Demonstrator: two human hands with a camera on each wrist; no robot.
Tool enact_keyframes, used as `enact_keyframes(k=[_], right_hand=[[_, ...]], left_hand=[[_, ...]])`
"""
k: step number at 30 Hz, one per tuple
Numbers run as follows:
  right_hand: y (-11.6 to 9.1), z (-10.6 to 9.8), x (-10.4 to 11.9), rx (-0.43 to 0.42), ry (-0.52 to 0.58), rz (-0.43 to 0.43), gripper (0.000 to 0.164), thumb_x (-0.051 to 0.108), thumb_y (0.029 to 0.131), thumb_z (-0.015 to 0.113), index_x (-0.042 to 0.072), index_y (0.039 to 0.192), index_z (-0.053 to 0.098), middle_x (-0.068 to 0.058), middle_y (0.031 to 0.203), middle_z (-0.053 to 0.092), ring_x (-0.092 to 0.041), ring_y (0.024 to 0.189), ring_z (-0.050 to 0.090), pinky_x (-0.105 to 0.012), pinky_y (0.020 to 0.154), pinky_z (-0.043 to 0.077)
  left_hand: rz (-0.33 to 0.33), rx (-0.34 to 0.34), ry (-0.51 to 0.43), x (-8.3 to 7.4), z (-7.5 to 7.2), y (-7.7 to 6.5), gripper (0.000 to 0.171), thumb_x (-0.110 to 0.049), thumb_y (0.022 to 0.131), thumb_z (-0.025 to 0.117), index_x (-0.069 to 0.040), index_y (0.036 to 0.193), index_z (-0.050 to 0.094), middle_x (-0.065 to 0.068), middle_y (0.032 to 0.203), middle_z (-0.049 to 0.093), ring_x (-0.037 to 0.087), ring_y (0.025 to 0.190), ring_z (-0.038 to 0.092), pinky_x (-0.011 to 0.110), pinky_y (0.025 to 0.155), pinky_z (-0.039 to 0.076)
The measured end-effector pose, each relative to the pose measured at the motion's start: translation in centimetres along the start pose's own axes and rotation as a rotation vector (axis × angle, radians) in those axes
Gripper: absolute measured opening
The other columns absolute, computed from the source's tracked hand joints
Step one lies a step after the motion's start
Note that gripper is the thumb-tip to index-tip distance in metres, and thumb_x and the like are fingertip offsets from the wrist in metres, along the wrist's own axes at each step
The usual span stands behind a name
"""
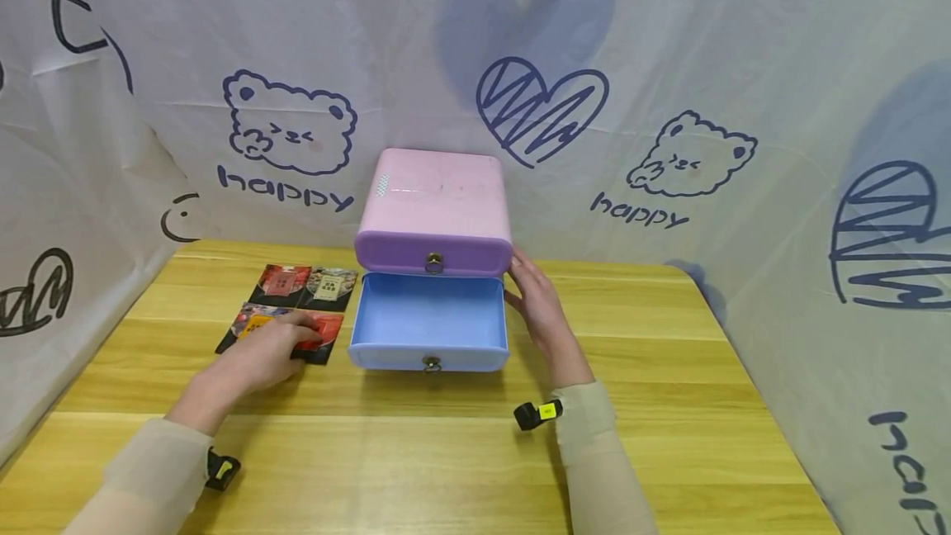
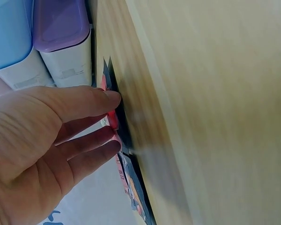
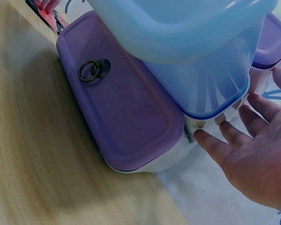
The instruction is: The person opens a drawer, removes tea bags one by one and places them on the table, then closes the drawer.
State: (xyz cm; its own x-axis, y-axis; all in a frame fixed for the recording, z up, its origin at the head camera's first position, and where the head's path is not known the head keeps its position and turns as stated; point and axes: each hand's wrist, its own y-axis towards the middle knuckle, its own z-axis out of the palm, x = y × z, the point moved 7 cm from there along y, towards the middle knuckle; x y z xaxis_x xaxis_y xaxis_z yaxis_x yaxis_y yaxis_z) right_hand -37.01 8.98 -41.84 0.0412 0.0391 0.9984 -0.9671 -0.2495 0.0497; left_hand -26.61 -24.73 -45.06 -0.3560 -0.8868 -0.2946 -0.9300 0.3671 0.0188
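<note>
A small three-tier drawer cabinet (image 1: 442,188) with a pink top stands at the back middle. Its blue middle drawer (image 1: 429,312) is pulled out, with nothing inside. The purple top drawer (image 1: 404,254) and purple bottom drawer (image 3: 126,93) are pushed in. My left hand (image 1: 271,349) pinches the near edge of a red and black packet (image 1: 327,329), thumb (image 2: 113,97) at the dark edge and fingertips over the red face. My right hand (image 3: 257,150) rests straight fingertips along the cabinet's right side, level with the blue drawer.
Beside the held packet lie several flat packets: a red one (image 1: 281,283), a dark one with a cream label (image 1: 328,288) and one with an orange label (image 1: 253,324). All are on the wooden table (image 1: 416,461). A printed white curtain (image 1: 416,48) hangs behind the cabinet.
</note>
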Motion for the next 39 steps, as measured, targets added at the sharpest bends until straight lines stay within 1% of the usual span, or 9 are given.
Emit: enact_keyframes(k=[3, 9, 12, 21, 26, 29, 33, 35, 39], right_hand=[[0.0, 0.0, 0.1, 0.007, -0.003, 0.006, 0.048, 0.050, 0.090, 0.044, 0.032, 0.134, 0.042, 0.008, 0.142, 0.035, -0.008, 0.124, 0.030, -0.048, 0.103, 0.031], [0.1, 0.0, 0.2, 0.032, 0.005, -0.012, 0.048, 0.042, 0.094, 0.041, 0.023, 0.138, 0.038, 0.001, 0.144, 0.032, -0.013, 0.126, 0.028, -0.051, 0.102, 0.031], [0.1, 0.0, 0.1, 0.031, 0.005, -0.010, 0.048, 0.043, 0.094, 0.042, 0.024, 0.138, 0.039, 0.002, 0.144, 0.033, -0.012, 0.126, 0.029, -0.050, 0.102, 0.031], [0.0, 0.0, -0.1, 0.005, -0.013, 0.000, 0.048, 0.054, 0.088, 0.045, 0.034, 0.132, 0.044, 0.010, 0.140, 0.037, -0.008, 0.123, 0.031, -0.049, 0.102, 0.032], [0.0, 0.0, 0.0, 0.001, 0.005, -0.010, 0.049, 0.053, 0.088, 0.046, 0.032, 0.133, 0.044, 0.008, 0.141, 0.037, -0.009, 0.123, 0.031, -0.050, 0.102, 0.031], [0.0, 0.0, 0.0, 0.002, 0.023, -0.016, 0.049, 0.051, 0.089, 0.046, 0.030, 0.133, 0.044, 0.007, 0.141, 0.036, -0.009, 0.124, 0.031, -0.050, 0.103, 0.030], [0.0, 0.0, 0.0, 0.002, 0.025, -0.016, 0.050, 0.051, 0.089, 0.047, 0.030, 0.133, 0.044, 0.007, 0.141, 0.037, -0.009, 0.123, 0.031, -0.050, 0.103, 0.030], [0.0, 0.0, 0.1, 0.003, 0.026, -0.017, 0.050, 0.051, 0.089, 0.046, 0.030, 0.134, 0.043, 0.006, 0.141, 0.036, -0.010, 0.124, 0.031, -0.050, 0.103, 0.030], [0.0, 0.1, 0.0, 0.007, 0.029, -0.019, 0.049, 0.050, 0.090, 0.046, 0.029, 0.134, 0.043, 0.006, 0.142, 0.036, -0.010, 0.124, 0.031, -0.051, 0.103, 0.030]], left_hand=[[0.006, -0.003, -0.004, 0.0, 0.0, 0.0, 0.038, 0.000, 0.071, 0.068, -0.002, 0.108, 0.064, 0.018, 0.123, 0.049, 0.033, 0.105, 0.049, 0.051, 0.087, 0.045], [0.001, -0.007, -0.003, 0.1, 0.0, 0.0, 0.037, -0.001, 0.071, 0.068, -0.002, 0.108, 0.064, 0.018, 0.123, 0.049, 0.033, 0.104, 0.049, 0.051, 0.087, 0.045], [-0.003, -0.010, 0.003, 0.2, 0.1, 0.1, 0.037, -0.001, 0.071, 0.068, -0.002, 0.108, 0.064, 0.018, 0.124, 0.048, 0.033, 0.104, 0.050, 0.051, 0.087, 0.046], [0.003, -0.015, 0.017, 0.2, 0.1, 0.1, 0.036, -0.004, 0.073, 0.068, -0.003, 0.108, 0.063, 0.017, 0.124, 0.049, 0.032, 0.104, 0.050, 0.051, 0.085, 0.047], [0.004, -0.022, 0.034, 0.2, -0.1, -0.1, 0.037, -0.006, 0.073, 0.069, -0.006, 0.110, 0.063, 0.016, 0.126, 0.047, 0.032, 0.104, 0.050, 0.052, 0.084, 0.047], [0.009, -0.047, 0.027, 0.3, -0.3, -0.2, 0.036, -0.007, 0.074, 0.068, -0.008, 0.110, 0.064, 0.014, 0.125, 0.048, 0.031, 0.104, 0.050, 0.051, 0.085, 0.047], [0.023, -0.109, 0.011, 0.1, -0.9, -0.4, 0.030, -0.010, 0.077, 0.067, -0.008, 0.107, 0.064, 0.012, 0.121, 0.050, 0.028, 0.102, 0.051, 0.048, 0.083, 0.049], [0.022, -0.153, 0.016, -0.1, -1.4, -0.5, 0.030, -0.011, 0.078, 0.066, -0.008, 0.108, 0.063, 0.011, 0.120, 0.051, 0.028, 0.101, 0.052, 0.048, 0.081, 0.049], [0.008, -0.262, 0.036, -0.5, -2.6, -0.9, 0.036, -0.013, 0.079, 0.065, -0.011, 0.114, 0.059, 0.010, 0.119, 0.052, 0.028, 0.103, 0.049, 0.051, 0.081, 0.049]])
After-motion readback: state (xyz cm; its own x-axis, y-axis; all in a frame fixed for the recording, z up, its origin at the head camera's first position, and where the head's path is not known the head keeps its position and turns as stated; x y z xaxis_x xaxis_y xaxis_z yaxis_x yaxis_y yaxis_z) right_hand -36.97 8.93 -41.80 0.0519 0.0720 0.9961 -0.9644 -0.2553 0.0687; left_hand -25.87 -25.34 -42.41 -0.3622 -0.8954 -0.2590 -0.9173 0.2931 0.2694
